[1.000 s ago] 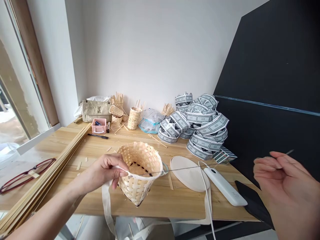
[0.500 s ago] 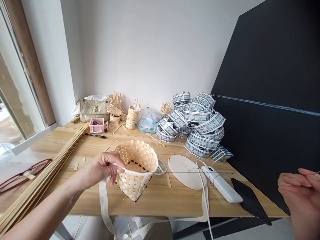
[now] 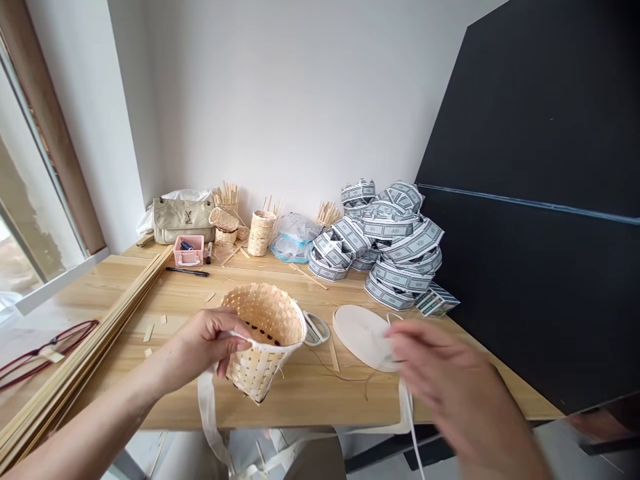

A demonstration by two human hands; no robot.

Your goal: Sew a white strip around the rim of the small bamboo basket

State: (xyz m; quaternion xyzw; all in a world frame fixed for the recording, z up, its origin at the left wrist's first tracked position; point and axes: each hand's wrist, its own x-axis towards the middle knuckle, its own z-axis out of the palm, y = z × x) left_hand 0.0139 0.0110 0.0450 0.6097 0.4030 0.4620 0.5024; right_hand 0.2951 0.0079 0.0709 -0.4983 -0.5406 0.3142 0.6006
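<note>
My left hand (image 3: 207, 340) grips the near rim of a small woven bamboo basket (image 3: 265, 333), tilted just above the wooden table (image 3: 200, 297), and pinches a white ribbon (image 3: 207, 413) against the rim. The ribbon hangs down past the table edge. A thin thread (image 3: 345, 377) lies slack on the table to the right of the basket. My right hand (image 3: 450, 380) is to the right of the basket, over the table's front edge. It is smeared by motion, so its fingers and anything in them cannot be made out.
Scissors (image 3: 316, 328) and a white oval disc (image 3: 360, 333) lie right of the basket. Behind are a pile of patterned bands (image 3: 390, 247), small baskets (image 3: 261, 233), a beige bag (image 3: 183, 219) and a pink box (image 3: 189, 251). Long bamboo strips (image 3: 100, 333) and glasses (image 3: 45, 347) lie left. A black panel (image 3: 540, 200) stands right.
My right hand pulled the thread taut far out to the right, then swung back in towards the basket. The thread has gone slack on the table. My left hand kept its hold.
</note>
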